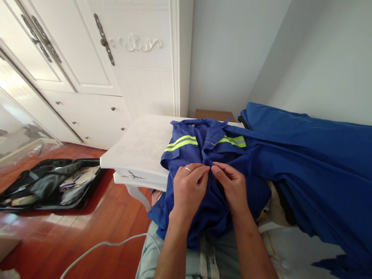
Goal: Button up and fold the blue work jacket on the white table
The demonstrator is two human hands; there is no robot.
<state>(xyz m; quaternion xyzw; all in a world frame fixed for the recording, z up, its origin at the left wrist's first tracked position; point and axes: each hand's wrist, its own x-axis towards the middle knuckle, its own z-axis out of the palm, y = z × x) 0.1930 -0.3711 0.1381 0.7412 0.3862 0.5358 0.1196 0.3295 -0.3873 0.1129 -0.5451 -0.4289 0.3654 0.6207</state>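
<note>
A blue work jacket [187, 157] with yellow-green reflective stripes lies partly on a white table [146, 134], its lower part draping over the front edge towards my lap. My left hand [192, 185], with a ring on one finger, pinches the jacket's front edge. Right beside it, my right hand [231, 183] pinches the same edge, the fingertips of both hands nearly touching. Whatever small part sits between the fingertips is hidden. The jacket's collar points away from me, and one sleeve stretches to the right.
Blue cloth [322, 157] is heaped along the right side. An open black suitcase [45, 186] with things inside lies on the red wooden floor [115, 221]. A white cable [94, 249] crosses the floor at lower left. White wardrobe doors [81, 44] stand behind the table.
</note>
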